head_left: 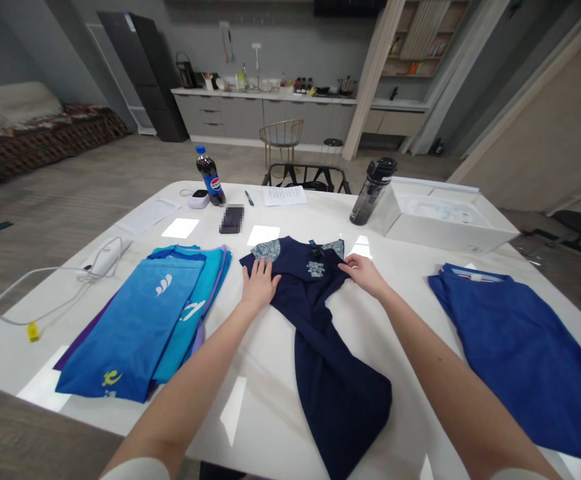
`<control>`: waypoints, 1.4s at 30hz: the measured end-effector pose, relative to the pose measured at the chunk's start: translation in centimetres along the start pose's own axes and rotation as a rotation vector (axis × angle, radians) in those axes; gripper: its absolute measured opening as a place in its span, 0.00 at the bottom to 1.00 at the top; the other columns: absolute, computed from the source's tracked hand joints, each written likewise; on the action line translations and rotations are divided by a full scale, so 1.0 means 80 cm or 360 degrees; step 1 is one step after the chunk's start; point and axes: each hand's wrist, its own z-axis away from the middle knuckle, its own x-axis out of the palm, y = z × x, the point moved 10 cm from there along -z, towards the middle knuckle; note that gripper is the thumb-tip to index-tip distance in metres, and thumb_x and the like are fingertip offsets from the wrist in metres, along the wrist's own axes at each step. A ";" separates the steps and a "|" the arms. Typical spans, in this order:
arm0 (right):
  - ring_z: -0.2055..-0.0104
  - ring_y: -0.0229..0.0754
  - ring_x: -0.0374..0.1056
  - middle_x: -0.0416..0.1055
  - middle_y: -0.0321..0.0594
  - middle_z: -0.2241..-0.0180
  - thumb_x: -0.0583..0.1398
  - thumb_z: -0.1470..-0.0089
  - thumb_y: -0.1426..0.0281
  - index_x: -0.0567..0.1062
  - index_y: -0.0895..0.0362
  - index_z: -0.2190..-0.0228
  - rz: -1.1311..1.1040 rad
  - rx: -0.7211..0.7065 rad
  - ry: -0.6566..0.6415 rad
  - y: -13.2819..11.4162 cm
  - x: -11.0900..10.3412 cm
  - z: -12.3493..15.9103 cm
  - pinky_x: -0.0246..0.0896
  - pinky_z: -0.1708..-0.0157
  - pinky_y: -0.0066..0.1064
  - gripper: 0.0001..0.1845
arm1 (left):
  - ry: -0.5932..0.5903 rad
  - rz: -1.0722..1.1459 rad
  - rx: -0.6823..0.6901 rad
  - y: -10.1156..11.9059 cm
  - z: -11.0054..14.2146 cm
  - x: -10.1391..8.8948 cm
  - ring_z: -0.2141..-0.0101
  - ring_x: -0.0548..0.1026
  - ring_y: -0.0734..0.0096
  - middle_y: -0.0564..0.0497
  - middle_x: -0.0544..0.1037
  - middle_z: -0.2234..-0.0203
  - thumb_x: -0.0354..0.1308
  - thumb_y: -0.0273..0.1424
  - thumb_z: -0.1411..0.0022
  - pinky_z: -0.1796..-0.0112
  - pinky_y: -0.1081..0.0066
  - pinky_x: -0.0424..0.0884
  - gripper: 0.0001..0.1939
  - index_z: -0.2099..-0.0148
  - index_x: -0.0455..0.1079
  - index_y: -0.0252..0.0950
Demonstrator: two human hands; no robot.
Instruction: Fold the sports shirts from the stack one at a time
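Bare forearms (185, 393) reach in from the bottom corners toward a navy shirt (333, 373) lying on a white table (250, 427). Its long axis runs from the patterned shoulder panels (265, 250) at the far end toward the person, leaning slightly right, with the loose lower part spreading toward the table's near edge. Both hands are at the far end, so most of the shirt lies between them and the person. The left hand (259, 285) rests flat on the shirt's upper left side, fingers spread. The right hand (365, 275) lies on the upper right edge, fingers close together; whether they pinch cloth cannot be told. Neither hand is clearly nearer the shirt's middle. Left of the shirt sits a stack of folded blue shirts (130, 327), and a folded blue shirt (510, 353) lies to the right. Farther off stand a white box (445, 223), a dark water bottle (373, 191) and a Pepsi bottle (211, 177).
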 end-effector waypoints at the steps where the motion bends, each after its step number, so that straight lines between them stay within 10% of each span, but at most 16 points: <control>1: 0.75 0.39 0.66 0.74 0.38 0.73 0.63 0.47 0.55 0.73 0.55 0.67 -0.0085 0.0071 0.0014 0.018 -0.014 0.001 0.63 0.72 0.30 0.16 | -0.0009 -0.0010 0.0004 -0.003 -0.001 0.001 0.29 0.50 0.44 0.39 0.54 0.28 0.41 0.47 0.26 0.33 0.38 0.42 0.33 0.26 0.53 0.37; 6: 0.80 0.39 0.61 0.68 0.38 0.82 0.61 0.47 0.56 0.74 0.57 0.71 -0.0270 0.0539 0.0490 0.127 -0.111 0.024 0.56 0.79 0.30 0.16 | -0.0023 -0.0103 0.0024 -0.032 -0.009 -0.002 0.30 0.52 0.41 0.44 0.56 0.28 0.42 0.47 0.27 0.34 0.34 0.38 0.31 0.27 0.55 0.44; 11: 0.65 0.51 0.73 0.77 0.53 0.71 0.57 0.42 0.63 0.79 0.61 0.69 0.0276 0.0802 0.0637 0.195 -0.166 0.053 0.65 0.65 0.37 0.16 | 0.0001 -0.0137 0.0059 -0.036 -0.018 -0.011 0.30 0.54 0.43 0.40 0.58 0.30 0.44 0.40 0.27 0.34 0.35 0.38 0.28 0.28 0.57 0.42; 19: 0.44 0.59 0.67 0.69 0.59 0.44 0.54 0.40 0.45 0.75 0.58 0.46 0.0640 0.0474 0.0577 0.117 -0.121 0.035 0.63 0.49 0.44 0.34 | -0.0020 0.0050 0.0077 0.018 -0.044 -0.015 0.31 0.57 0.47 0.37 0.60 0.31 0.43 0.45 0.27 0.34 0.43 0.51 0.31 0.28 0.57 0.37; 22: 0.49 0.58 0.71 0.73 0.61 0.49 0.55 0.43 0.41 0.78 0.61 0.51 0.0628 0.0636 0.0272 0.132 -0.100 0.010 0.64 0.54 0.41 0.38 | -0.0042 0.0034 0.0008 0.008 -0.052 -0.004 0.31 0.55 0.42 0.36 0.58 0.30 0.42 0.49 0.28 0.36 0.41 0.53 0.34 0.28 0.58 0.37; 27: 0.63 0.51 0.74 0.78 0.49 0.67 0.65 0.46 0.57 0.79 0.57 0.68 0.0791 0.0478 -0.0197 0.142 -0.083 -0.024 0.61 0.65 0.33 0.15 | -0.0076 -0.0029 0.0065 0.001 -0.063 0.014 0.29 0.51 0.44 0.39 0.54 0.28 0.40 0.53 0.28 0.33 0.44 0.49 0.37 0.26 0.53 0.38; 34: 0.51 0.55 0.68 0.74 0.51 0.54 0.54 0.36 0.57 0.75 0.54 0.53 0.0828 0.0353 0.0688 0.112 -0.153 -0.076 0.60 0.54 0.43 0.19 | -0.0123 -0.0017 0.0055 0.026 -0.133 0.030 0.28 0.46 0.48 0.45 0.49 0.26 0.34 0.56 0.29 0.31 0.49 0.45 0.39 0.24 0.49 0.42; 38: 0.45 0.61 0.61 0.67 0.58 0.47 0.54 0.36 0.59 0.72 0.56 0.47 0.0889 0.0347 0.0834 0.102 -0.135 -0.093 0.58 0.51 0.51 0.22 | -0.0035 0.0025 0.0063 0.039 -0.179 0.019 0.29 0.50 0.49 0.43 0.54 0.28 0.37 0.54 0.28 0.32 0.49 0.45 0.37 0.26 0.53 0.39; 42: 0.46 0.59 0.63 0.68 0.55 0.48 0.54 0.35 0.60 0.73 0.57 0.48 0.0906 -0.0101 0.0645 0.047 -0.078 -0.066 0.59 0.50 0.49 0.19 | 0.0166 0.0124 0.0403 0.085 -0.152 -0.015 0.33 0.60 0.53 0.39 0.64 0.33 0.43 0.42 0.26 0.32 0.51 0.47 0.29 0.31 0.62 0.33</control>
